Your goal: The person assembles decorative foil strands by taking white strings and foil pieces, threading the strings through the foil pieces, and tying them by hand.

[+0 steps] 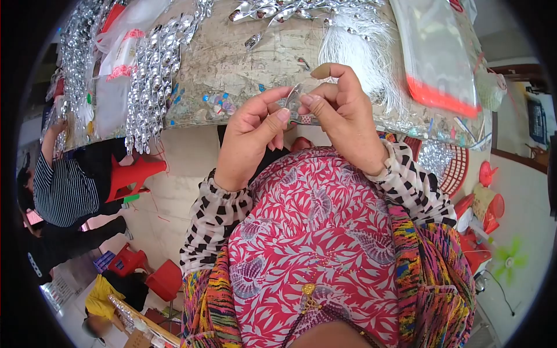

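Note:
My left hand (255, 130) pinches a small, thin, curved silvery piece (292, 95) between thumb and forefinger, above the table's near edge. Close beside it, my right hand (342, 113) has its thumb pressed against a finger at the piece's right end. What sits in that pinch is too small to make out. A brownish covering shows on one right fingertip. Beyond the right hand lies a bundle of white threads (354, 52) on the worn table (232, 64). Strips of shiny silver discs (278, 10) lie at the table's far side.
More silver strips (154, 75) hang over the edge at left, near plastic bags (125, 55). Clear bags with a red band (435, 52) lie at right. Below are a red basket (455, 171) and a red stool (133, 174). A person in stripes (67, 191) works at far left.

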Demonstrator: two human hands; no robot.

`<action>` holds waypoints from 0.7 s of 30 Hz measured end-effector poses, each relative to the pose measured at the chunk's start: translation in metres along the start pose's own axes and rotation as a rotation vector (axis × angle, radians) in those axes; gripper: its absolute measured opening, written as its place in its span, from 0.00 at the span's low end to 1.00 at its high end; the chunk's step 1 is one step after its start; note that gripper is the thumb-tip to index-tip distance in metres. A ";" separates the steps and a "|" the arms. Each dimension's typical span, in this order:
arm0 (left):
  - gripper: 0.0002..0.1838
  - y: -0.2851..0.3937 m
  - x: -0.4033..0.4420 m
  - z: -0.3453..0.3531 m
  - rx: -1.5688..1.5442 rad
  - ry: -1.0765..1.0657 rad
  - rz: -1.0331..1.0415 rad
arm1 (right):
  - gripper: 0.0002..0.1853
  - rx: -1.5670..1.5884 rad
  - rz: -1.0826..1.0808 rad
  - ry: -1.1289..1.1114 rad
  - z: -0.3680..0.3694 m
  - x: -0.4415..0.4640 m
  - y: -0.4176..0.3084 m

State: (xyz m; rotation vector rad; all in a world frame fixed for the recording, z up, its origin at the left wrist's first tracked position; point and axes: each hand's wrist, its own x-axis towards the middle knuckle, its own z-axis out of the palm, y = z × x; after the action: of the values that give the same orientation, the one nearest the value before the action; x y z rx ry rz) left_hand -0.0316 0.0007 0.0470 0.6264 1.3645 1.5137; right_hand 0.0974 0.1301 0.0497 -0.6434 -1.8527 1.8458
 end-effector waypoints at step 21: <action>0.21 0.000 -0.003 0.003 0.025 -0.008 -0.022 | 0.19 0.031 0.004 -0.060 -0.001 0.003 -0.001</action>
State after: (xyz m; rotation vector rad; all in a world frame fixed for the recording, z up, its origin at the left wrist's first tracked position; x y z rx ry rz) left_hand -0.0275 -0.0007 0.0488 0.6302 1.3825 1.4767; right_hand 0.0956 0.1328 0.0509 -0.5875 -1.8580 1.9117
